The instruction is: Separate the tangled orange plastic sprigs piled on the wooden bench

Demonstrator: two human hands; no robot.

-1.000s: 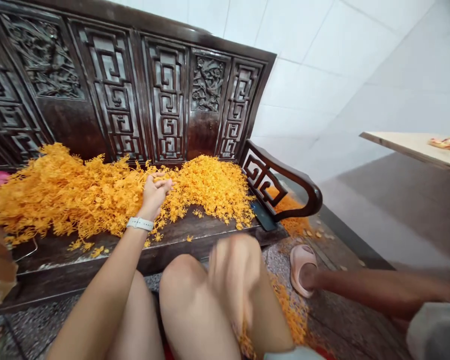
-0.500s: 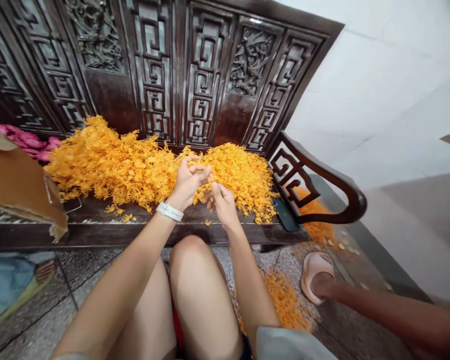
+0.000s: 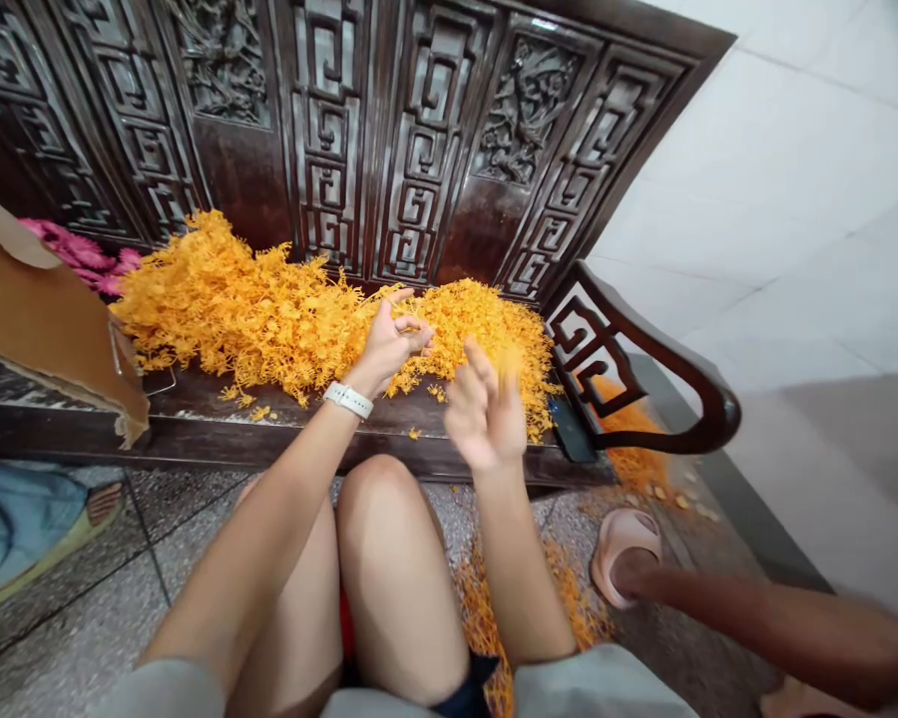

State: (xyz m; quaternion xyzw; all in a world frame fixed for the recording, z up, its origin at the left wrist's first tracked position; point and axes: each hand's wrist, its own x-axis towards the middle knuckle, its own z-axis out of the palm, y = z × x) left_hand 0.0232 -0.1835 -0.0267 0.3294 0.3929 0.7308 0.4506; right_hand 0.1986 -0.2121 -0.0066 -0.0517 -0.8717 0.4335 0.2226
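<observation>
My left hand (image 3: 395,344), with a pale watch (image 3: 348,399) on the wrist, hovers at the front of a long heap of yellow artificial flowers (image 3: 246,309). Its thumb and a finger are pinched together, the index finger raised; what is between the tips is too small to make out. My right hand (image 3: 486,404) is turned palm up and smeared by motion in front of the right-hand heap of yellow flowers (image 3: 479,314). A blurred yellow flower piece (image 3: 509,357) shows at its fingertips. The two hands are apart.
The heaps lie on a dark carved wooden bench (image 3: 359,439) with an armrest (image 3: 688,429). At the left are a cardboard box (image 3: 52,309) and pink flowers (image 3: 82,254). Orange bits (image 3: 569,588) litter the floor. Another person's foot in a pink slipper (image 3: 627,558) stands at the right.
My hands were close together before the heap. The right hand has swung away to the right and turned palm up; the left has moved slightly up and right in view.
</observation>
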